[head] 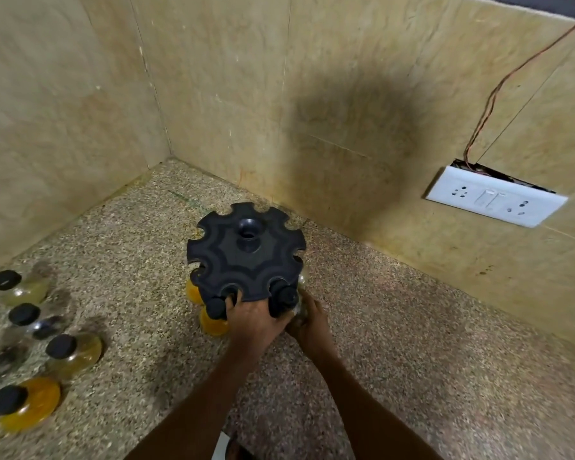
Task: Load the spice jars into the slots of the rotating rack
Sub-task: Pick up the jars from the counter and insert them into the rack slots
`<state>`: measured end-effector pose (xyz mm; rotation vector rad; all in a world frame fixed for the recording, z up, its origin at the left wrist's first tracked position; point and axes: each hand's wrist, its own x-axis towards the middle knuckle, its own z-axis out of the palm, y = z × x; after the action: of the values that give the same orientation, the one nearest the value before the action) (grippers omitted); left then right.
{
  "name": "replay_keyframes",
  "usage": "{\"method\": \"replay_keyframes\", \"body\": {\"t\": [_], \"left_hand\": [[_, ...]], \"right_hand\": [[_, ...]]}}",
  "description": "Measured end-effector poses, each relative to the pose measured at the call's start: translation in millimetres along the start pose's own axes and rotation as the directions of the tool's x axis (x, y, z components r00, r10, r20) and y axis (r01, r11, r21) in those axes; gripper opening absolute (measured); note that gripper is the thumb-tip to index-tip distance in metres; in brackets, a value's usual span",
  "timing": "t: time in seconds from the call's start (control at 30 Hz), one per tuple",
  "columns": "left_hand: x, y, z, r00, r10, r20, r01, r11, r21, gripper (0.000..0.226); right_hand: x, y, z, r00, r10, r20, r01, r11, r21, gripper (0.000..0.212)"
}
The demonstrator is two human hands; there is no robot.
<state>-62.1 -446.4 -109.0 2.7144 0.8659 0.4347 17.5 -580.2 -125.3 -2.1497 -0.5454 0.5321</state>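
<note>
One rack, seven-odd jars, two hands.

One black rotating rack (246, 252) stands on the speckled table (412, 343). At its near rim, three black-lidded jars can be counted: two with yellow contents (214, 318) (193, 291) and one clear jar (287, 298); others may be hidden. Well left of the rack stand four plain jars (17, 285) (30, 320) (72, 351) (22, 405), with more cut off at the edge. Two hands (253, 318) (309, 322) meet at the rack. Right of it, one white switch plate (495, 195).

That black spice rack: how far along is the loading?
About three jars sit in the black round plastic rack, including a yellow-filled jar. The right hand has a grip on another clear jar; the left hand steadies the rack. Several black-capped jars wait.
</note>
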Motion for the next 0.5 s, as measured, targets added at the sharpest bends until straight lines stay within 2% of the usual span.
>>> {"method": "replay_keyframes", "body": {"t": [0.13, 0.3, 0.5], "left_hand": [[2, 6, 0, 0.999, -0.027, 0.020, 0.027, 1.000, -0.013, 0.082], [1, 7, -2, 0.998, -0.061, 0.024, 0.062, 0.997, -0.050, 0.078], [4, -1, -9, 0.999, -0.030, 0.017, 0.032, 0.995, -0.098, 0.072]], "right_hand": [[1, 1, 8, 1.000, -0.012, -0.017, 0.011, 0.999, -0.031, 0.080], [6, -3, 17, 0.999, 0.008, -0.054, -0.010, 0.999, -0.040, 0.071], [0, 0, 23, 0.999, 0.042, -0.030, -0.042, 0.999, 0.005, 0.094]]}}
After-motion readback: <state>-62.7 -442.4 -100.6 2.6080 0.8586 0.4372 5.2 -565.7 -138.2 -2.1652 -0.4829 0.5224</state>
